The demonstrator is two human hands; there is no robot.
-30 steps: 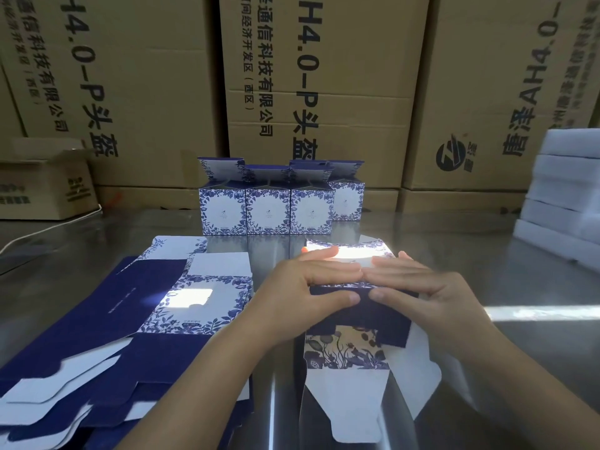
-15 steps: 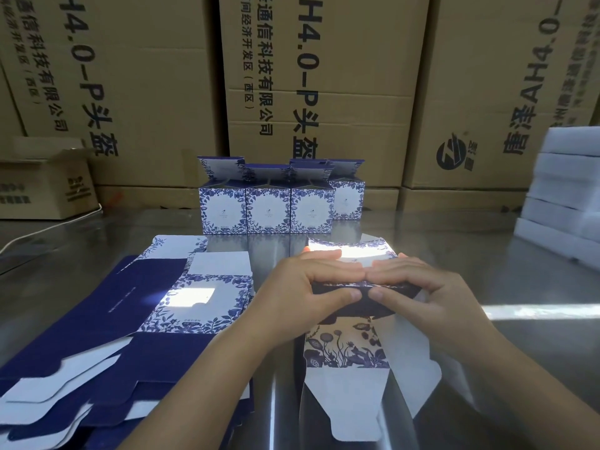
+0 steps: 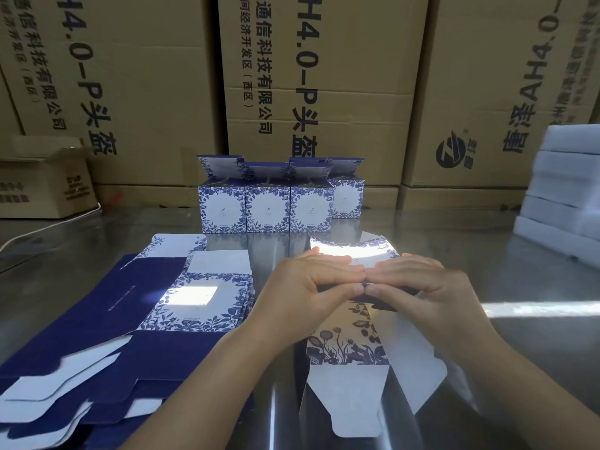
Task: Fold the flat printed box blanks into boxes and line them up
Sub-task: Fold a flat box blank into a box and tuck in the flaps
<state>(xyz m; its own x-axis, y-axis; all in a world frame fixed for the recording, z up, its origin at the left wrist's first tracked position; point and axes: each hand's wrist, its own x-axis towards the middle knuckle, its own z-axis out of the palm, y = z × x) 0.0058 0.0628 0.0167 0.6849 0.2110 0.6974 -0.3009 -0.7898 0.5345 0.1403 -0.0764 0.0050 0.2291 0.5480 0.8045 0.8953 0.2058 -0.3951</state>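
A blue-and-white floral box blank (image 3: 349, 349) lies on the steel table (image 3: 487, 271) in front of me, its white flaps pointing toward me. My left hand (image 3: 311, 287) and my right hand (image 3: 418, 287) meet over its middle, fingers on top and thumbs under, pinching a dark blue panel that is mostly hidden. A stack of flat blanks (image 3: 107, 326) lies at my left. Several folded boxes (image 3: 266, 203) stand in a row farther back, top flaps up.
Large brown cartons (image 3: 324, 76) wall off the back of the table. A small open carton (image 3: 42, 183) and a white cable sit at far left. White foam slabs (image 3: 565, 193) are stacked at the right edge.
My fingertips have come together at the blank's middle, and the dark blue panel has been folded up under them, so less of it shows.
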